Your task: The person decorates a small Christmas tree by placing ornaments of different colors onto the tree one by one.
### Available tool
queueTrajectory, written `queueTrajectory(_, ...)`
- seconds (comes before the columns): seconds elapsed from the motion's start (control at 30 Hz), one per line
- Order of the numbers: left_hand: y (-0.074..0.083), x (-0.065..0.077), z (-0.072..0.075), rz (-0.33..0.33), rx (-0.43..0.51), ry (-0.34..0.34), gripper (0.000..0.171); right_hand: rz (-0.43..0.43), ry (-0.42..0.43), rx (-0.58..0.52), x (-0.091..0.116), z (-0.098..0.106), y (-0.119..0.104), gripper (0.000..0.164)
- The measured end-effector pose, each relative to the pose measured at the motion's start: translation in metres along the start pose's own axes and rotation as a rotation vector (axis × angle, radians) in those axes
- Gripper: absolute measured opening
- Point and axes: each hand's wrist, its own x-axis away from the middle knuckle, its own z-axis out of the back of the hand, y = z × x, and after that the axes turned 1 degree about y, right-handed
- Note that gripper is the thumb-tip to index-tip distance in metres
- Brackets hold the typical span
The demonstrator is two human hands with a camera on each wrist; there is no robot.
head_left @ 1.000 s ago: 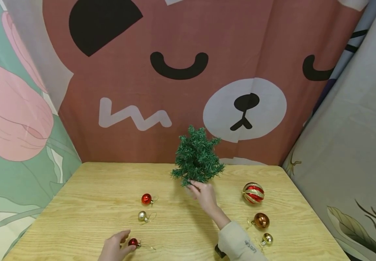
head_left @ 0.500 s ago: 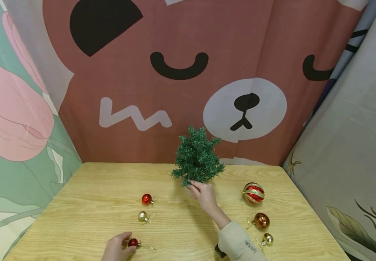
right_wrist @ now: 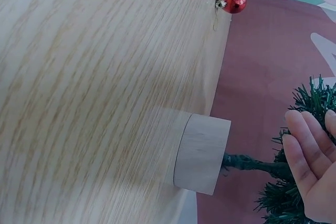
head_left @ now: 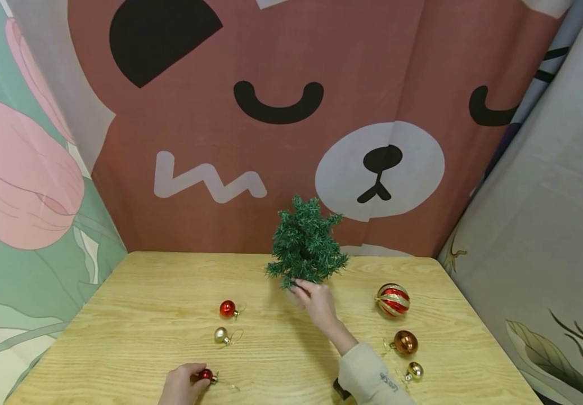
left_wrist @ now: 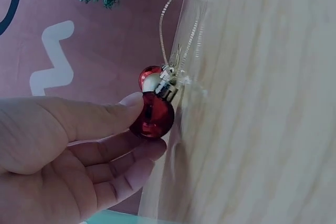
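Observation:
My left hand [head_left: 182, 383] pinches a small dark red bauble [left_wrist: 156, 118] between thumb and fingers, low over the table's near left part. From the bauble's metal cap trails a thin gold loop. A small artificial Christmas tree [head_left: 305, 242] stands at the back middle on a pale round base [right_wrist: 202, 154]. At its lower front branches, my right hand [head_left: 317, 304] pinches a branch tip, the other fingers fairly straight beneath. The thumb and index finger of that hand lie outside the right wrist view.
Beyond the left hand lie a red bauble [head_left: 228, 309] and a pale gold bauble [head_left: 221, 336]. On the right are a striped red-and-gold bauble [head_left: 393, 299], a copper bauble [head_left: 405, 342] and a small gold one [head_left: 415, 371]. Printed curtain [head_left: 195, 129] hangs behind the wooden table [head_left: 170, 281].
The left hand has moved slightly right, and its thumb and fingers have closed on the dark red bauble. The right hand and the tree have stayed in place.

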Motion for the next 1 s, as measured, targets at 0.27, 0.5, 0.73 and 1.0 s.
queueTrajectory(0.27, 0.003, 0.004, -0.003, 0.003, 0.077, 0.09, 0.029, -0.176, -0.071, -0.009, -0.001, 0.001, -0.008, 0.018)
queueTrajectory(0.5, 0.017, 0.0, -0.009, 0.068, 0.329, 0.127, 0.034, -0.209, -0.098, -0.063, -0.001, 0.001, -0.008, 0.019)
queueTrajectory(0.73, 0.028, -0.005, -0.014, 0.119, 0.486, 0.096, 0.037, -0.213, -0.108, -0.087, -0.001, 0.001, -0.007, 0.019)
queueTrajectory(1.0, 0.04, -0.01, -0.02, 0.085, 0.623, 0.093, 0.036, -0.225, -0.104, -0.102, -0.002, 0.002, -0.009, 0.02)
